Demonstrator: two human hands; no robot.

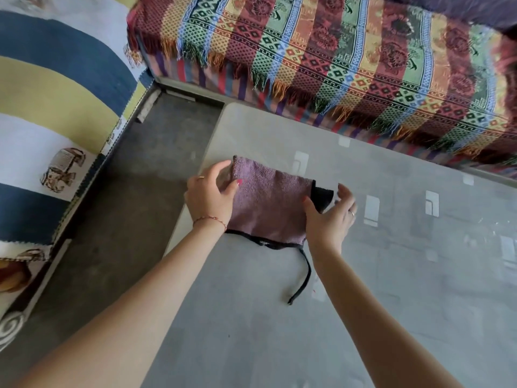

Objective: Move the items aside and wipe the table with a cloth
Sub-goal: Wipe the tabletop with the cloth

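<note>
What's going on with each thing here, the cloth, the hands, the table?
Purple cloth: lying flat on the table, near its corner.
Black trim strip: loose, trailing off the cloth's near edge.
Left hand: at the cloth's left edge, thumb on top.
Right hand: fingers relaxed, at the cloth's right edge.
Glass table: bare around the cloth.

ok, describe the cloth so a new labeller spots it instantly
Find the grey glass table in front of the patterned sofa; near its far-left corner, between the left hand and right hand, lies the cloth. It is mauve terry with black edging and a loose black strip trailing toward the camera.
</note>
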